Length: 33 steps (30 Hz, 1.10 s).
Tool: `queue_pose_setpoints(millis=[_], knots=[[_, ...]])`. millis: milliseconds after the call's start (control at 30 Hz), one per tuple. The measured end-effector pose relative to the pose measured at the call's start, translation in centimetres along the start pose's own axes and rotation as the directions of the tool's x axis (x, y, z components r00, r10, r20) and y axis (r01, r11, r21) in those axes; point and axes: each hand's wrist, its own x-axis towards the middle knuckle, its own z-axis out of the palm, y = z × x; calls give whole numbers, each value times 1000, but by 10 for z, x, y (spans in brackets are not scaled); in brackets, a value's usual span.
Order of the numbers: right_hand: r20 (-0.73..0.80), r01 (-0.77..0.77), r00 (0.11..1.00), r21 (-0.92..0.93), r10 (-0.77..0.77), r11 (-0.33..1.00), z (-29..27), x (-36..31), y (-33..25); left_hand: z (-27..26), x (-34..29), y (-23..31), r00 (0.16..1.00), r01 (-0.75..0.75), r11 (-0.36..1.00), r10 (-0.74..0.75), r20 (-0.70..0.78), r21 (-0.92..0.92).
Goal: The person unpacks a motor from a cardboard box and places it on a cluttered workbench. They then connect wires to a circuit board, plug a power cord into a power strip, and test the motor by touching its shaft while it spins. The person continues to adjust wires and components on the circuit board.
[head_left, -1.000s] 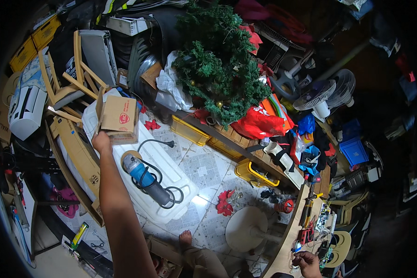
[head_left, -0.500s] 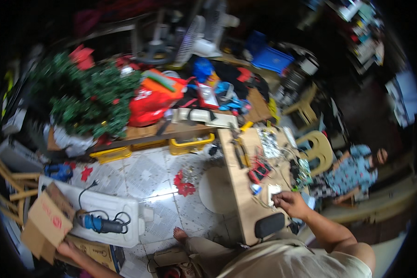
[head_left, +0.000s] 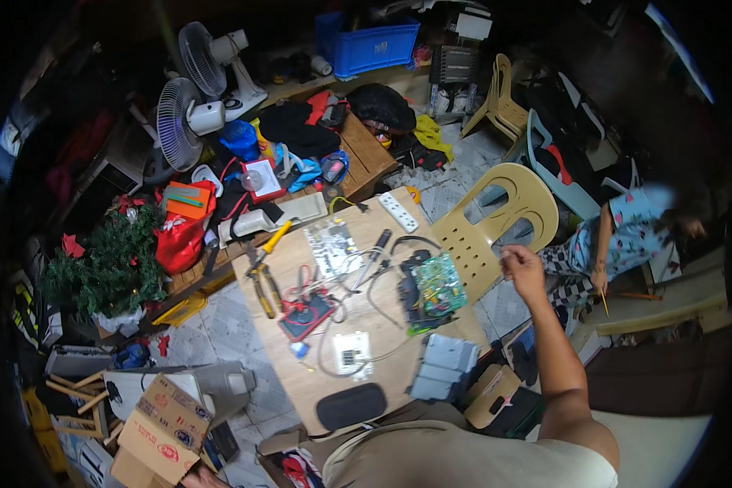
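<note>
At the lower left edge, my left hand [head_left: 203, 478] grips the lower side of a brown cardboard box [head_left: 167, 431], its fingers partly hidden by it. The box is tilted, its flaps hanging. My right hand [head_left: 522, 268] is raised to the right of the wooden table [head_left: 289, 378], in front of a beige plastic chair [head_left: 480, 224]. Its fingers are curled closed, and I cannot make out anything in them. Nearest to it on the table lies a green circuit board [head_left: 437, 285]. A red multimeter [head_left: 307, 315], pliers [head_left: 264, 289] and a small white board [head_left: 352, 355] lie farther left.
A grey plastic case [head_left: 444, 368] and a black pouch [head_left: 350, 407] lie near the table's front edge. A white power strip [head_left: 398, 211] is at the far end. Another person [head_left: 626, 236] sits at the right. Fans [head_left: 189, 122] and a Christmas tree [head_left: 106, 268] stand left.
The view has swung to the right. My right hand has left the spot over the small white board and is now out beside the table. My left hand still holds the cardboard box.
</note>
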Motion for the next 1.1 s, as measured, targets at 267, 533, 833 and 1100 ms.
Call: queue_pose_setpoints(millis=[267, 533, 833, 1100], knots=[[335, -39, 942, 115, -2, 993, 3, 20, 73, 112, -156, -26, 973, 142, 990, -144, 180, 27], [296, 64, 955, -280, 23, 958, -86, 6, 83, 157, -211, -76, 929, 264, 964, -262, 260, 30], [422, 280, 836, -878, 351, 388, -146, 48, 113, 132, -230, -71, 943, 238, 971, -241, 229, 41], [488, 601, 650, -799, 583, -1, -150, 166, 235, 83, -341, -21, 996, 92, 993, -90, -29, 75]])
